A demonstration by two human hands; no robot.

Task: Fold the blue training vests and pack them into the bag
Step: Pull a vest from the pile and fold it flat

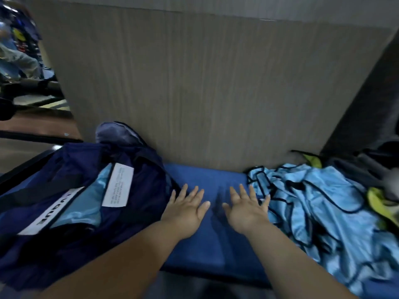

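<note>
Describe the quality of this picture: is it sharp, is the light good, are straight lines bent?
Head view: dim, flat light; the left hand and right hand throw soft shadows on the blue pad. Head view: mild blur throughout, so the print on the white label is unreadable and the far left background is smeared. Head view: the wide lens bends the edges of the wooden panel.

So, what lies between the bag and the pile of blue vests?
In the head view, a stretch of blue mat, with the left hand and right hand spread open over it.
</note>
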